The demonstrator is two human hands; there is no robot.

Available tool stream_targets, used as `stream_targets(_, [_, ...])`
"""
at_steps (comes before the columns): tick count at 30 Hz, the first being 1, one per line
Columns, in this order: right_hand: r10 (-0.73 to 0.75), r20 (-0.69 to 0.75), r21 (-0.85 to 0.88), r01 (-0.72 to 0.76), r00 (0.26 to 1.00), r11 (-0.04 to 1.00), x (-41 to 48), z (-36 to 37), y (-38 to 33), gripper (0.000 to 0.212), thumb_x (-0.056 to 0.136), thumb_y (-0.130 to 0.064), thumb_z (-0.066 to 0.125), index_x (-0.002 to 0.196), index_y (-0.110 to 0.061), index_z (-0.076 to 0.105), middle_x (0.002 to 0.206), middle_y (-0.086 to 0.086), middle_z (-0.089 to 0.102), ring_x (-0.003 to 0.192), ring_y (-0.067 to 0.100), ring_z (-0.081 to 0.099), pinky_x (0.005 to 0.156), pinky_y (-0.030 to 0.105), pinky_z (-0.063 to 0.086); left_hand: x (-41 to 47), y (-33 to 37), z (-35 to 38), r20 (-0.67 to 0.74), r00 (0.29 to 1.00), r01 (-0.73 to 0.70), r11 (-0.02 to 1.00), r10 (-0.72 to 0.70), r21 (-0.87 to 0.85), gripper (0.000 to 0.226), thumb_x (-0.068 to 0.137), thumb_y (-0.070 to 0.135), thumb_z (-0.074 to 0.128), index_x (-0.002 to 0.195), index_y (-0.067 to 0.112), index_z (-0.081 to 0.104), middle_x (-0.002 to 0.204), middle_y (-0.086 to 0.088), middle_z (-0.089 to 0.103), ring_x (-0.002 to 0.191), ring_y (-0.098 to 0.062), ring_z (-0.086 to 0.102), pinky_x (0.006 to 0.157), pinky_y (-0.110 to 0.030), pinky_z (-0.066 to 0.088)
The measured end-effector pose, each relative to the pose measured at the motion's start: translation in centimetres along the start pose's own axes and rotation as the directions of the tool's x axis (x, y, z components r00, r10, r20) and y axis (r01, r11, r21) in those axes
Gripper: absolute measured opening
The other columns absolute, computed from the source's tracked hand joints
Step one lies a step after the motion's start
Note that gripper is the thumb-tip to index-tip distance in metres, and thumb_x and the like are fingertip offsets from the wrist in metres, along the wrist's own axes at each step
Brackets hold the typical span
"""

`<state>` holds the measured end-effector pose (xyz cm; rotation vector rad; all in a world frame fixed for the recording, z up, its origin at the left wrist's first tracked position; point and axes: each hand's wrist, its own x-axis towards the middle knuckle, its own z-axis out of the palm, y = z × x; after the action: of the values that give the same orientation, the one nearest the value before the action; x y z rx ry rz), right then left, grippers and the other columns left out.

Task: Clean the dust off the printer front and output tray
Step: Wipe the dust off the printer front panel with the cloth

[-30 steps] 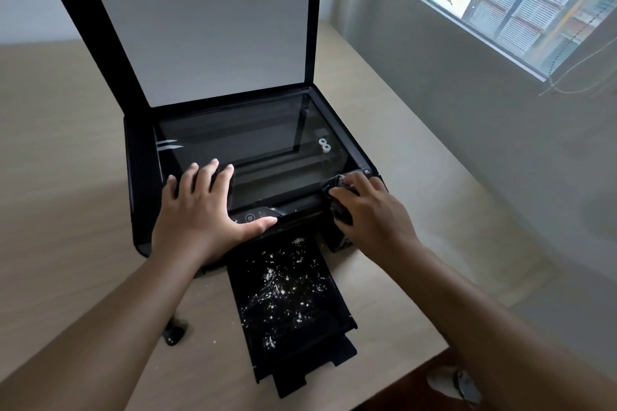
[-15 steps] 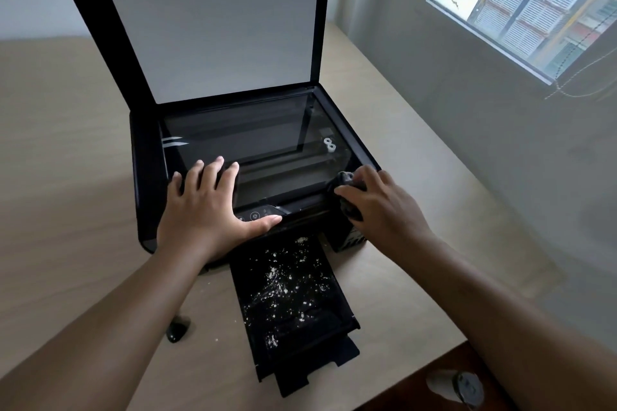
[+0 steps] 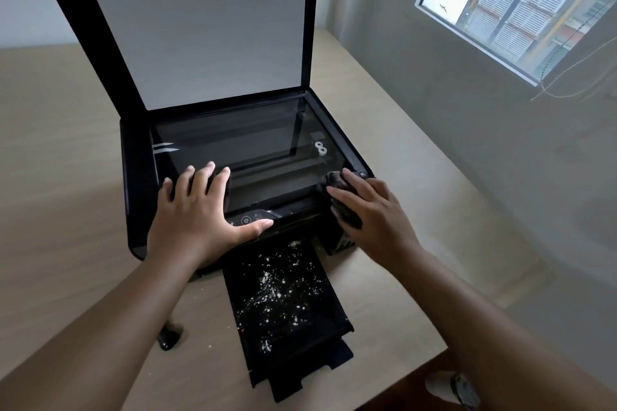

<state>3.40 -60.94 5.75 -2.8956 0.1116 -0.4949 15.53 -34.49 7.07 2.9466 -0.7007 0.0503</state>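
Printer (image 3: 140, 183) stands on the counter (image 3: 60, 177), scanner lid raised. Left hand (image 3: 197, 220) lies flat, fingers spread, on its front-left top, holding nothing. Right hand (image 3: 370, 217) presses a dark cloth (image 3: 335, 182) on the front-right corner. Output tray (image 3: 287, 304), extending from the printer's front, remains speckled white: uncleaned.

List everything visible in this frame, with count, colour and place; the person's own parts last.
Printer: one, black, on table, scanner lid raised.
Output tray: one, black, pulled out in front, covered in white specks.
Cloth: one, dark, at printer's front right corner.
Table: one, beige.
Small object: one, black, on table near left forearm.
Window: one, upper right.
Left hand: flat on printer front.
Right hand: pressing cloth.
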Motion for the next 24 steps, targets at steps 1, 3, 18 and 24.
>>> stream_targets(1, [0.094, -0.039, 0.012, -0.094, 0.995, 0.996, 0.1, 0.0, 0.7, 0.042, 0.090, -0.032, 0.061, 0.130, -0.023, 0.057, 0.147, 0.000, 0.046, 0.129, 0.029, 0.041, 0.098, 0.045, 0.041, 0.0, 0.0, 0.0, -0.003, 1.000, -0.003, 1.000, 0.003, 0.003, 0.126, 0.056, 0.105, 0.013, 0.154, 0.026, 0.020, 0.161, 0.000, 0.018, 0.149, -0.024, 0.011, 0.120, -0.053, 0.011])
stream_targets(3, [0.285, -0.080, 0.094, -0.278, 0.955, 0.956, 0.7, 0.5, 1.2, 0.043, 0.092, -0.028, 0.060, 0.134, -0.018, 0.054, 0.151, 0.003, 0.041, 0.142, 0.029, 0.029, 0.106, 0.051, 0.036, 0.1, 0.0, -0.1, 0.001, 1.000, 0.001, 1.000, -0.001, 0.006, 0.126, 0.056, 0.105, 0.012, 0.154, 0.026, 0.020, 0.161, 0.000, 0.018, 0.149, -0.024, 0.011, 0.120, -0.053, 0.011])
stream_targets(18, [0.092, -0.020, 0.093, -0.090, 0.996, 0.992, 3.0, 0.6, 0.2, 0.048, 0.091, -0.030, 0.057, 0.137, -0.017, 0.053, 0.150, 0.002, 0.043, 0.138, 0.016, 0.040, 0.112, 0.037, 0.036, 0.2, 0.0, 0.1, -0.004, 1.000, 0.009, 1.000, -0.009, 0.027, 0.126, 0.055, 0.105, 0.011, 0.154, 0.028, 0.020, 0.161, 0.001, 0.019, 0.149, -0.023, 0.011, 0.120, -0.050, 0.012])
stream_targets(24, [0.197, -0.125, 0.144, -0.178, 0.972, 0.973, 1.7, 1.2, 2.2, 0.041, 0.088, -0.018, 0.062, 0.128, -0.007, 0.058, 0.143, 0.010, 0.050, 0.139, 0.025, 0.038, 0.105, 0.045, 0.045, 0.3, 0.1, 0.1, -0.001, 1.000, 0.012, 1.000, -0.012, 0.028, 0.124, 0.055, 0.104, 0.013, 0.154, 0.028, 0.021, 0.161, 0.002, 0.019, 0.149, -0.022, 0.012, 0.120, -0.050, 0.012])
